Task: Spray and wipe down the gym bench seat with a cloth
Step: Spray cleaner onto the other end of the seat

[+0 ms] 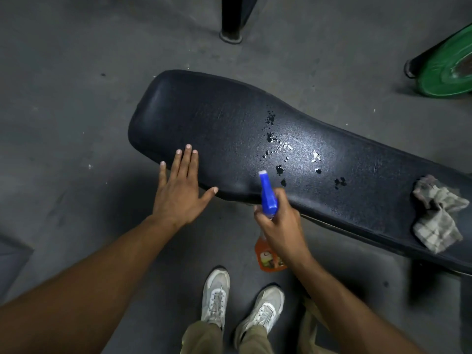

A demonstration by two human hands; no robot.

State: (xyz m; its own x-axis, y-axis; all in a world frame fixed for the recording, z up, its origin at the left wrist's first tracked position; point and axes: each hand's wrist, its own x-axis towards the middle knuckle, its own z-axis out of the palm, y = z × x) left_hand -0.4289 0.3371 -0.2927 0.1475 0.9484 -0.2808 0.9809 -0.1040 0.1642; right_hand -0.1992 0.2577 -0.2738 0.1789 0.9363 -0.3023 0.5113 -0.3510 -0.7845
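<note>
A long black padded bench seat (219,118) runs from the upper middle to the right edge, its cover torn in several small spots near the middle. My left hand (180,186) lies flat and open on the seat's near left edge. My right hand (279,226) grips a spray bottle (268,198) with a blue trigger head and an orange body, the nozzle pointing at the seat. A crumpled checked cloth (436,213) lies on the seat at the far right, away from both hands.
Grey concrete floor surrounds the bench. A black post (231,19) stands at the top middle. A green weight plate (447,70) leans at the upper right. My two white shoes (240,302) stand below the bench's near edge.
</note>
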